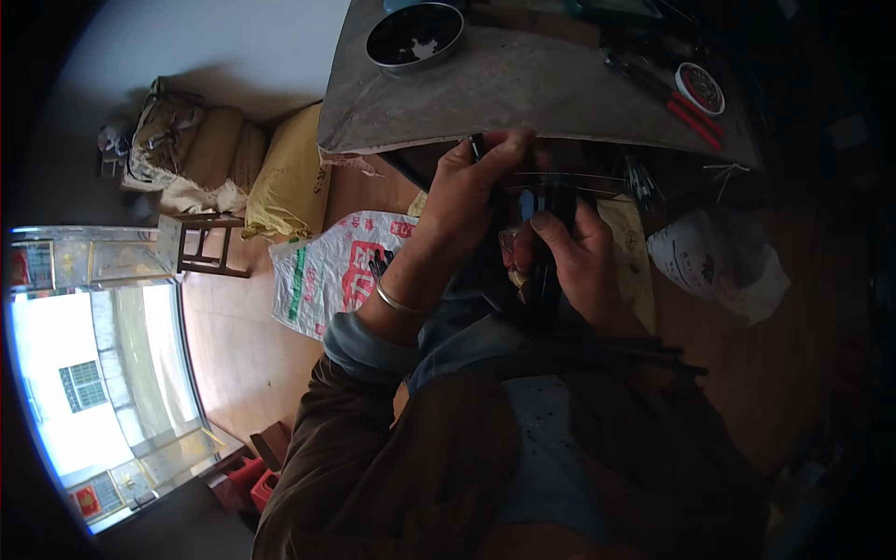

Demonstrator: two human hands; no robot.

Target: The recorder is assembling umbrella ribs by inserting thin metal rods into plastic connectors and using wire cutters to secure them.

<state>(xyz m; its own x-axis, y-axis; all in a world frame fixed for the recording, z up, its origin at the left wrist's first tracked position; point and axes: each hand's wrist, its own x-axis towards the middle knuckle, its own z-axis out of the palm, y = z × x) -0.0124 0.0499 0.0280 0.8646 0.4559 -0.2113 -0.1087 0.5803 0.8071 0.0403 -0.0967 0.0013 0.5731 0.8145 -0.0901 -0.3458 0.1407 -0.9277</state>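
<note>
Just below the table's near edge, my left hand is closed in a pinch, a small dark piece with a shiny tip showing at its fingers. My right hand is closed around a bundle of long black strips, its thumb pressed on them. Thin wires run sideways between the hands and toward the right. Dark shadow hides much of what lies between my palms. Several dark rods lie across my lap. A metal bangle is on my left wrist.
The grey table bears a round tin of small black parts, red-handled pliers and a small white-rimmed dish. White plastic bags lie left and right. Stuffed sacks and a wooden stool stand left.
</note>
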